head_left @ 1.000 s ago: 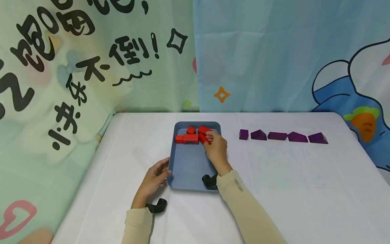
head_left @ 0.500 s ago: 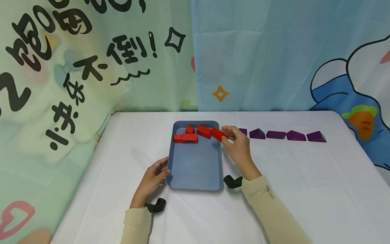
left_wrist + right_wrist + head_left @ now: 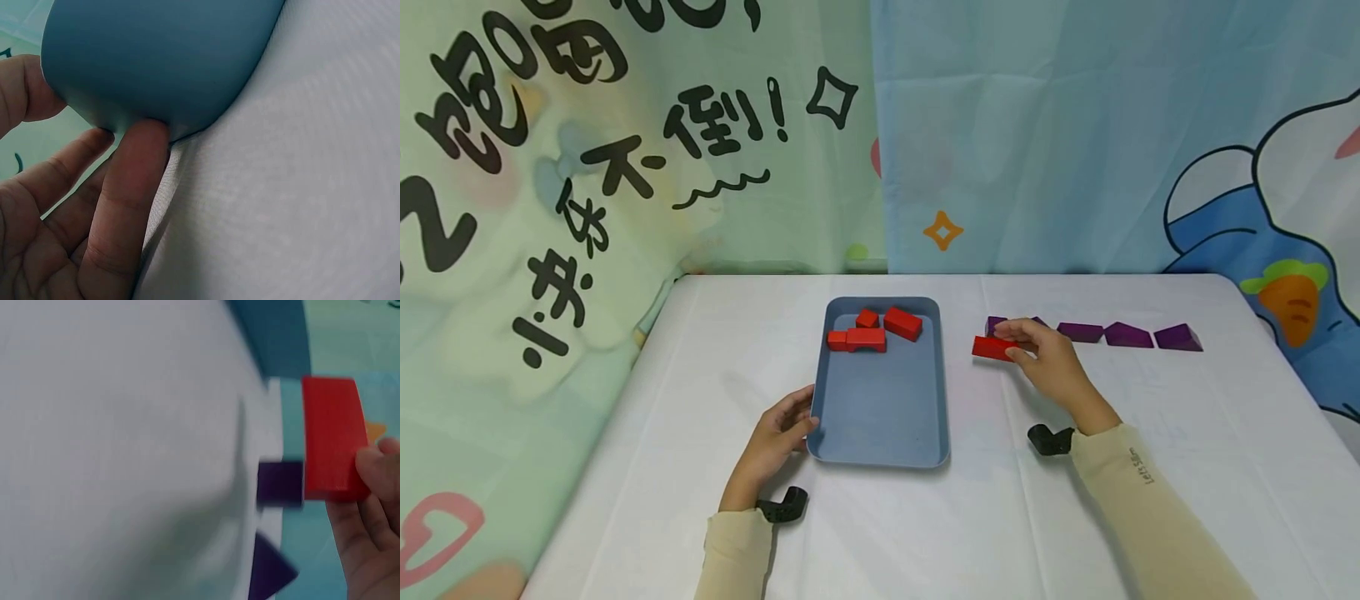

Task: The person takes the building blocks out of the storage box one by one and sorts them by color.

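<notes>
My right hand (image 3: 1051, 367) pinches a long red block (image 3: 992, 348) between thumb and fingers, right of the tray. In the right wrist view the red block (image 3: 334, 440) stands out from the fingertips, beside a dark purple cube (image 3: 279, 484). My left hand (image 3: 781, 429) holds the left edge of the blue-grey tray (image 3: 880, 417). Seen from the left wrist, the thumb lies at the rim and the other fingers press the outer wall of the tray (image 3: 162, 56). Inside the tray's far end are several red blocks (image 3: 902, 323).
A row of purple blocks (image 3: 1129, 335) in different shapes lies along the back right of the white-covered table (image 3: 1150, 442); my right hand partly hides its left end. Printed cloths (image 3: 1037, 167) hang behind and to the left. A black wrist camera (image 3: 1049, 440) sits at each cuff.
My right hand has lifted the long red block out of the tray and carried it right, over to the left end of the purple row. My left hand has stayed at the tray.
</notes>
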{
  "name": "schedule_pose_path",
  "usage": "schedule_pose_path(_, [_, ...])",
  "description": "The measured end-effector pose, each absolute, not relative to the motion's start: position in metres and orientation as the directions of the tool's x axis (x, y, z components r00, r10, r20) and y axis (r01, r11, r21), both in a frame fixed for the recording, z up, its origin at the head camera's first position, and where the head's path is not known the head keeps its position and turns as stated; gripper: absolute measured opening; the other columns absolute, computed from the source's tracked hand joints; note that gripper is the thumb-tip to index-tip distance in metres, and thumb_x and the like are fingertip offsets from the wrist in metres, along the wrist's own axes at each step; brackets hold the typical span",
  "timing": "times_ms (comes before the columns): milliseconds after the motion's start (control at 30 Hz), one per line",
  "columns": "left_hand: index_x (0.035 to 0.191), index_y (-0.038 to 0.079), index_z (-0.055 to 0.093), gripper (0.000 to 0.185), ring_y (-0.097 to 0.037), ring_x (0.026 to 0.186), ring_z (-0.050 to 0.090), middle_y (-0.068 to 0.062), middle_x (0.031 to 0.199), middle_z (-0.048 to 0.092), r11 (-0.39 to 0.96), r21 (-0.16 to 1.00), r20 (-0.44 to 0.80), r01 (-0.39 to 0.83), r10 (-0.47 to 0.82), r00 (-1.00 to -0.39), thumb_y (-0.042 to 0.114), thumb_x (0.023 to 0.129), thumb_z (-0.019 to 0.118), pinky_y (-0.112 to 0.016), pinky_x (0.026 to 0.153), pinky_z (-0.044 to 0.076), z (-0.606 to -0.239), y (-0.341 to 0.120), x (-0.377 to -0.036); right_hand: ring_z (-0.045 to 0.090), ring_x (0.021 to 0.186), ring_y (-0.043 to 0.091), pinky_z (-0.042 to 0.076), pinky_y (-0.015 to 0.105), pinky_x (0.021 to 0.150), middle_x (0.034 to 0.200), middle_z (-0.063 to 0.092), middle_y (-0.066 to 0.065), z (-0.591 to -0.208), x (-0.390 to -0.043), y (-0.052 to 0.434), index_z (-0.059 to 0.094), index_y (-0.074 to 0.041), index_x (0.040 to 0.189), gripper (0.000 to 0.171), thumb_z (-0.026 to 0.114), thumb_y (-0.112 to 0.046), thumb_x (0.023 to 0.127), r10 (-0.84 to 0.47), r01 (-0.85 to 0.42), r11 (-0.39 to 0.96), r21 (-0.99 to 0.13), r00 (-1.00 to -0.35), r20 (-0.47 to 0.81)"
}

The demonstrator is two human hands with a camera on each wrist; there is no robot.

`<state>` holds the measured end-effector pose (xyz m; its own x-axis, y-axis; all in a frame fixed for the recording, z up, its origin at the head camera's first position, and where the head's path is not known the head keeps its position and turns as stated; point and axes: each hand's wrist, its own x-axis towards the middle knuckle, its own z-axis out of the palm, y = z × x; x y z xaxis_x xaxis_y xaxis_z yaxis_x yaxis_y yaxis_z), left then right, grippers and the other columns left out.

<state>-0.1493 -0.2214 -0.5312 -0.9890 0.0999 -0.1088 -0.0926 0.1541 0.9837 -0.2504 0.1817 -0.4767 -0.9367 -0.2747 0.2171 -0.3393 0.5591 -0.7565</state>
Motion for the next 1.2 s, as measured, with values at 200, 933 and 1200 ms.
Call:
schedule_pose_path(200, [0.156,-0.01,0.047,0.059,-0.018,0.114,0.065,-0.032,0.143,0.063,0.155,0.983,-0.11,-0.093,0.1,-0.989,0.005,0.101,0.063,-0.026,0.075,0.057,-0.531,-0.221,-0.149,0.066,0.121,0.047,0.055,0.037,0.104,0.129,0.07,0.032,-0.483,-0.259,0.198,0.065,0.011,0.133,0.035,0.065,0.016,0.098,-0.302,-0.294,0.614,-0.732,-0.945,0.126])
schedule_pose_path(933, [0.156,-0.011,0.046,0.059,-0.031,0.122,0.066,-0.033,0.142,0.063,0.172,0.982,-0.094,-0.075,0.106,-0.99,0.005,0.102,0.061,-0.026,0.076,0.057,-0.532,-0.223,-0.15,0.062,0.13,0.049,0.047,0.057,0.11,0.142,0.063,0.033,-0.449,-0.258,0.173,0.057,0.011,0.146,0.044,0.067,0.002,0.104,-0.309,-0.275,0.58,-0.767,-0.945,0.105])
schedule_pose_path(1200, [0.156,-0.012,0.046,0.058,-0.016,0.113,0.065,-0.034,0.143,0.062,0.155,0.985,-0.096,-0.077,0.115,-0.989,0.003,0.102,0.062,-0.026,0.075,0.057,-0.534,-0.224,-0.15,0.06,0.134,0.044,0.046,0.05,0.115,0.142,0.064,0.03,-0.458,-0.264,0.12,0.06,0.011,0.144,0.042,0.068,0.001,0.103,-0.245,-0.205,0.41,-0.889,-0.963,0.109])
